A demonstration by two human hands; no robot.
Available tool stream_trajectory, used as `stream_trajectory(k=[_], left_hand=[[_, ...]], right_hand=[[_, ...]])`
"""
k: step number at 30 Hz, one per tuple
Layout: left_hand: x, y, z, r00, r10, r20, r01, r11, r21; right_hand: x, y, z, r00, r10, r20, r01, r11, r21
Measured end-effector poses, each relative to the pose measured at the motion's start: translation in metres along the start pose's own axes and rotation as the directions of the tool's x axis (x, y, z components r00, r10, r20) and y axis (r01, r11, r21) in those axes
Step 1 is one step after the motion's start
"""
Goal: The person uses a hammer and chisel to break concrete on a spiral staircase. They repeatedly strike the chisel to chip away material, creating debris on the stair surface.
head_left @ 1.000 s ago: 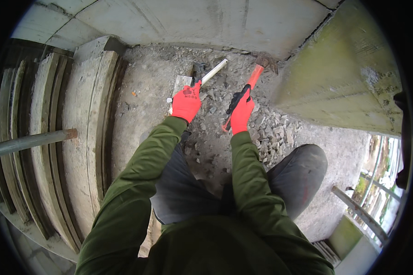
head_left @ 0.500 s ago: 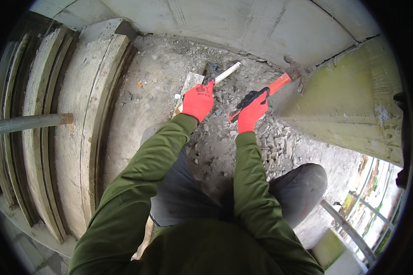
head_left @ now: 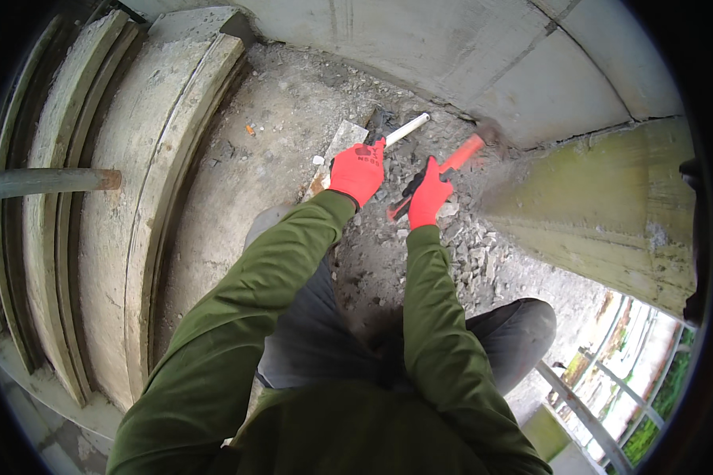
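Observation:
My left hand (head_left: 358,172), in a red and black work glove, is closed around a white rod (head_left: 408,130), perhaps a tube or chisel. Its far end sticks out up and to the right; its other end is hidden by the glove. Gloved alike, my right hand (head_left: 429,195) grips the handle of a claw hammer (head_left: 462,153) with a red shaft. The hammer head is smeared by motion near the wall. A flat pale slab (head_left: 348,136) lies beside my left hand. Broken rubble (head_left: 471,261) covers the ground below and right of my right hand.
Curved wooden-looking boards (head_left: 184,150) stand at the left, with a metal pipe (head_left: 51,184) across them. A grey panelled wall (head_left: 451,47) rises ahead. On the right are a greenish slab (head_left: 602,210) and metal railings (head_left: 582,412). My knees flank the rubble.
The hammer head has gone from sharp to blurred, and its handle sits slightly lower and further left. The view has shifted a little, moving my left hand and the white rod rightward in the picture.

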State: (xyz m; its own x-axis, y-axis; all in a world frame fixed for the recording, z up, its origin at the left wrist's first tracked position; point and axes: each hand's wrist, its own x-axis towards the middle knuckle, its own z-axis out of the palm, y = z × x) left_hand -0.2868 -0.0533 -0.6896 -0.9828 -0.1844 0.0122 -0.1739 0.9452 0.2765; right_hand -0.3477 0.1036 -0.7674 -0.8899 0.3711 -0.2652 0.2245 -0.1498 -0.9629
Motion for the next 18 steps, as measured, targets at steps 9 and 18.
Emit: stream_trajectory(k=[9,18], left_hand=[[-0.014,-0.03,0.015,0.996,-0.084,-0.002,0.084,0.995,0.048],[-0.009,-0.027,0.007,1.0,-0.015,-0.024,0.017,0.997,0.074]], right_hand=[[-0.057,-0.077,0.009,0.983,0.128,0.135,-0.151,0.972,0.18],[-0.033,-0.068,0.003,0.887,0.299,0.35,-0.295,0.953,-0.067]])
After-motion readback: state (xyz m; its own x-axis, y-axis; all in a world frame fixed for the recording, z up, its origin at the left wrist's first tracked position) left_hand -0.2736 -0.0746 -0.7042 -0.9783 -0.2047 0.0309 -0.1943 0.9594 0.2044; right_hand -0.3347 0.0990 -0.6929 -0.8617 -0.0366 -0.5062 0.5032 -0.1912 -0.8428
